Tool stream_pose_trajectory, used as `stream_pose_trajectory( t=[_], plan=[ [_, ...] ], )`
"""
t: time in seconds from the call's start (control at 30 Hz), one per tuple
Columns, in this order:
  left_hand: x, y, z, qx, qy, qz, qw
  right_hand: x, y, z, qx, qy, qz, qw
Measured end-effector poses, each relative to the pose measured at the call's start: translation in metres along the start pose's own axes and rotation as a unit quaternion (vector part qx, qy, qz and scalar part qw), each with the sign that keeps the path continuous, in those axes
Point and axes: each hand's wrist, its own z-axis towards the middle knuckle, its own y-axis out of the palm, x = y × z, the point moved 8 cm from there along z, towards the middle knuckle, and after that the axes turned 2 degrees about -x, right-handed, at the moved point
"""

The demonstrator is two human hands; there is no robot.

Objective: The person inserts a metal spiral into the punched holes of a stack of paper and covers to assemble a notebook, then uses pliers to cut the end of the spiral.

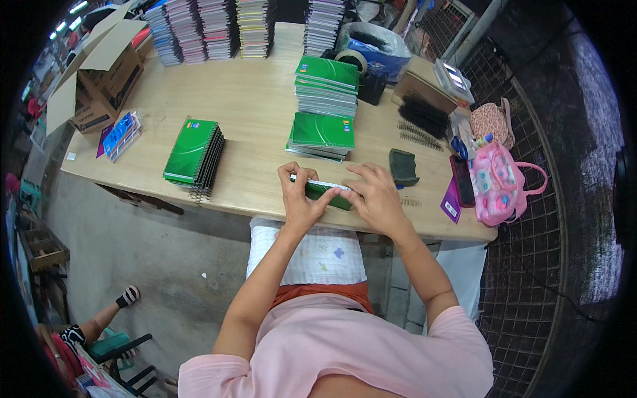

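Near the table's front edge a green notebook [319,192] is held between my two hands, its white page edge turned up toward me. My left hand [300,198] is closed on its left end, thumb against the cover. With thumb and fingers, my right hand [376,201] grips the right end. Just beyond lies a stack of loose green notebooks [323,131], with a taller stack [326,86] behind it. To the left stands a pile of green notebooks [192,152] with black spiral bindings. Loose wire spirals [410,202] lie right of my right hand.
A dark green block [403,167] and a heap of black spiral coils [424,117] lie to the right. Beyond them are a phone [462,181], scissors [458,147] and a pink bag [496,184]. An open carton [106,93] and tall notebook stacks [219,30] stand at the back left.
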Motion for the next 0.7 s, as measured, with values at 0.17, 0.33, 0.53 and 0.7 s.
stream_pose_trajectory(
  t=[0.17,0.33,0.53,0.7],
  plan=[
    [-0.001,0.002,-0.001,-0.005,-0.016,-0.010,1.000,0.010,0.003,-0.001,-0.051,0.028,0.046,0.997],
    [-0.003,0.004,-0.004,-0.007,-0.005,-0.016,1.000,0.002,0.008,0.000,-0.045,-0.011,-0.022,0.999],
    [-0.001,0.007,-0.002,-0.023,-0.007,-0.009,1.000,0.019,0.012,-0.003,-0.130,0.082,0.016,0.988],
    [-0.007,0.004,-0.004,-0.044,-0.014,-0.023,0.999,0.044,-0.003,-0.001,-0.133,0.068,0.043,0.988]
  ],
)
